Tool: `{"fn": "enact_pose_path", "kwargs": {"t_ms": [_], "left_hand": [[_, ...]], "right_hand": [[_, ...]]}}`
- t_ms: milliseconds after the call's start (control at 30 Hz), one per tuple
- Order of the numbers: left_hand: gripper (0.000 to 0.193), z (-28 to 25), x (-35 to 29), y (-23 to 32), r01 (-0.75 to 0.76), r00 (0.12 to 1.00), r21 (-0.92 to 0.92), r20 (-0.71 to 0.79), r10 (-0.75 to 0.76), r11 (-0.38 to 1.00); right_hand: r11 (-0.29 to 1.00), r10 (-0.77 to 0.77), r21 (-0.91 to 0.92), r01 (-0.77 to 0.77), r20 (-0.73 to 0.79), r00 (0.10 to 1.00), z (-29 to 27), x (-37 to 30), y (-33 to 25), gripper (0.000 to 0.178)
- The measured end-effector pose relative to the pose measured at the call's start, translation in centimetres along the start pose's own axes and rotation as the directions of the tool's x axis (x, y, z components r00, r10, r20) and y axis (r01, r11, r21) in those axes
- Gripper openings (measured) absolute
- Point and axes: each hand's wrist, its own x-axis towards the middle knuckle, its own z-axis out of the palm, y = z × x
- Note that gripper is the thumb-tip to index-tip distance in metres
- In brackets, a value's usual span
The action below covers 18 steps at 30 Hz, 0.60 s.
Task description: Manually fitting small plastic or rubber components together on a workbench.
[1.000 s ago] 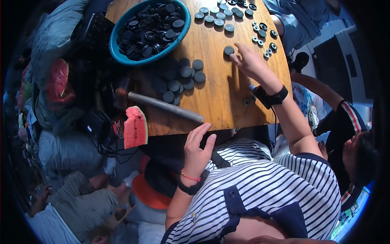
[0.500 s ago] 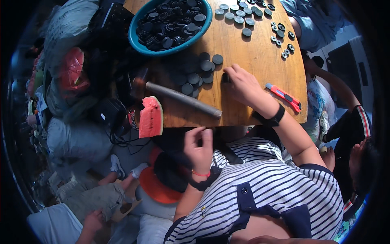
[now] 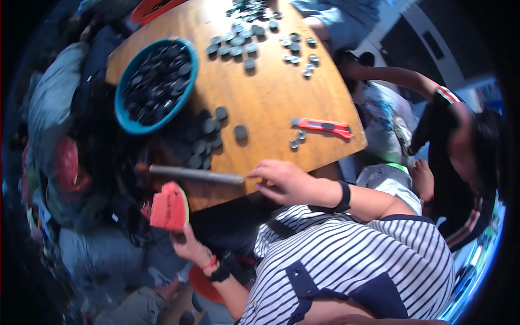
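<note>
Head view: left fingers (image 3: 178, 239) touch watermelon (image 3: 169, 208) from below.

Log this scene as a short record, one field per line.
Surface: wooden table
Left hand: at the lower edge of a watermelon slice; firmness of grip unclear
Right hand: nothing visibly held, fingertips near the end of a grey rod
Container: teal basin, filled with dark caps
Loose pieces: dark discs between basin and rod, one lone disc to their right
Tool: red cutter, lying toward the table's right edge
Picture quality: somewhat blurred
</note>
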Motion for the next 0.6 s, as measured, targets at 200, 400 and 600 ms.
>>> {"fn": "enact_pose_path", "kwargs": {"t_ms": [200, 400, 600], "left_hand": [[0.038, 3.7, -4.0, 4.8, 0.205, 0.893, -0.315, 0.447, -0.045, 0.927], [0.055, 13.5, -4.5, 8.4, 0.423, 0.590, -0.203, 0.801, -0.098, 0.883], [0.060, 21.5, -6.7, 9.2, 0.460, 0.375, -0.084, 0.921, -0.107, 0.884]], "right_hand": [[0.537, 0.213, 0.743, -0.401, 0.340, 0.916, -2.8, -1.8, -1.2, 0.067], [0.373, 0.246, 0.916, -0.149, 0.058, 0.968, -7.5, -4.6, 0.8, 0.069], [0.705, 0.419, 0.704, 0.086, -0.512, 0.750, -13.1, -11.3, 4.4, 0.064]]}}
